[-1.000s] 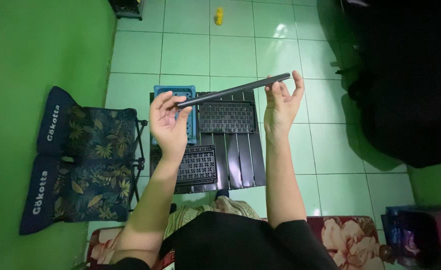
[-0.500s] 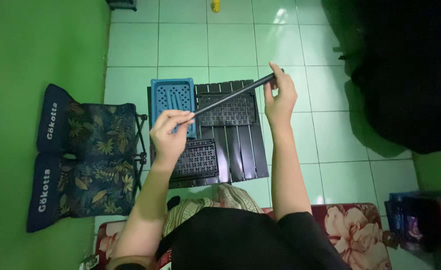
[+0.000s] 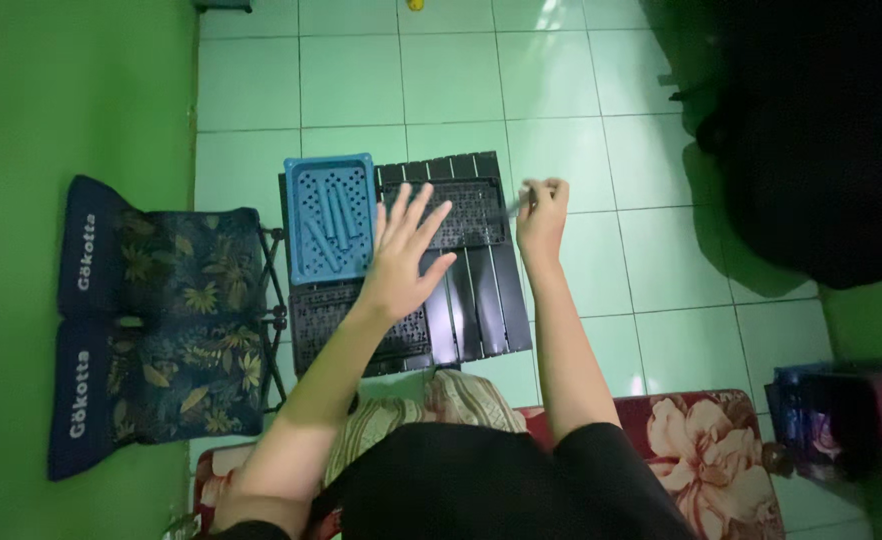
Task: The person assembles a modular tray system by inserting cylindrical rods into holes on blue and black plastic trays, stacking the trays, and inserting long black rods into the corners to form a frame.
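You are pinching a thin dark rod (image 3: 517,207) in your right hand (image 3: 543,213), grip closed on its end; motion blur is hiding its length, and only a short stub is showing, slanting down to the left over the slatted black worktop (image 3: 481,300). Your left hand (image 3: 401,262) is hovering open, fingers spread, above the black perforated tray (image 3: 461,215). The blue tray (image 3: 329,217) is holding several short blue pieces.
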